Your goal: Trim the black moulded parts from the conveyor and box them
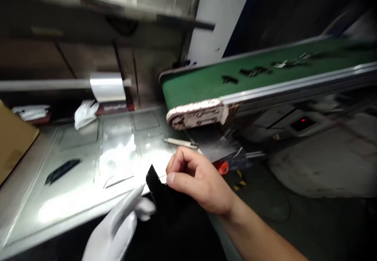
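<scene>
Two hands work by the desk's [66, 219] front edge: the left hand's [119, 217] grip slightly parted at a black piece [153, 179], hold uncertain; the right hand's [202, 180] grip pinched closed, contents unclear. Best steady the piece by its edges, pressing lightly.

Black piece [152, 177]: lower end lost against dark clothing [179, 225], can't see where it stops. Thin pale item [163, 179] at fingertips of right grip [200, 178]: too small to identify. Left grip [116, 219]: blurred, cut by bottom edge; contact with black piece unclear. Green conveyor [194, 88] runs off right edge, dark parts [229, 79] on it smeared. Cardboard box [14, 143] cropped at left edge. Red readout [303, 120] too small to read.
</scene>
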